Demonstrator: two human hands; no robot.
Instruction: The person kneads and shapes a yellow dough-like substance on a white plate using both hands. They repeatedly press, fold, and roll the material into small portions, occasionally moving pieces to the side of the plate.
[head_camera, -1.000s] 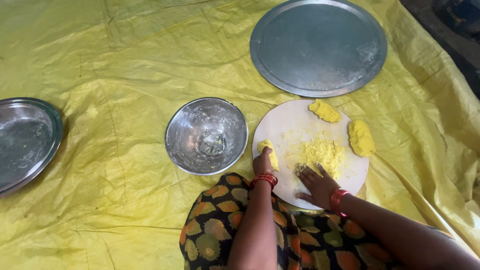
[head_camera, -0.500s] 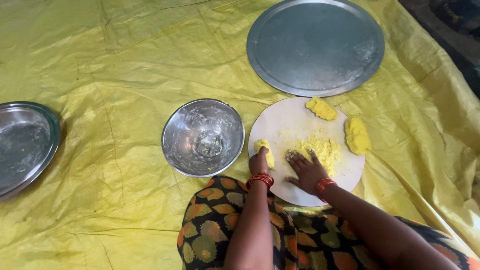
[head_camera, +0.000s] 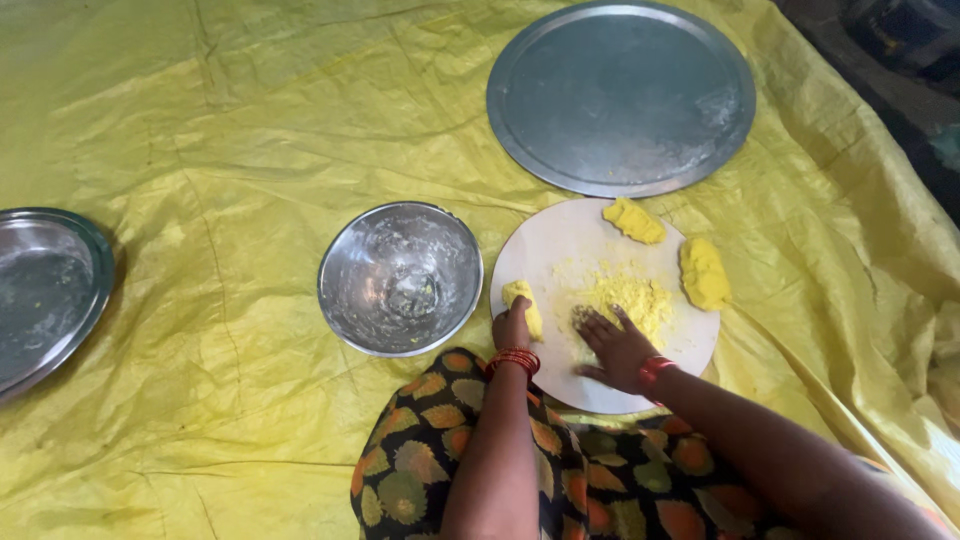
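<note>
From above, a round white board (head_camera: 560, 260) lies on a yellow sheet (head_camera: 220, 130), and everything else sits around that board. The right hand (head_camera: 618, 348) lies flat on it, fingers spread wide, palm pressing into the near edge of a loose heap of yellow crumbly dough (head_camera: 625, 295) at the board's middle. A second ago this hand sat at the board's near rim, clear of the heap; it has since slid forward onto it. The left hand (head_camera: 512, 325) stays at the board's near left edge, fingers curled around a small yellow dough lump (head_camera: 524, 303), much as before. Red bangles (head_camera: 513, 359) ring both wrists.

Two shaped dough pieces have not moved: one (head_camera: 634, 221) at the board's far side, a larger one (head_camera: 704, 272) at its right edge. Just left of the board stands a small steel bowl (head_camera: 400, 277), dusted inside. Beyond the board lies a large flat steel tray (head_camera: 620, 95). Well to the left of the board, another steel plate (head_camera: 45, 290) shows partly.
</note>
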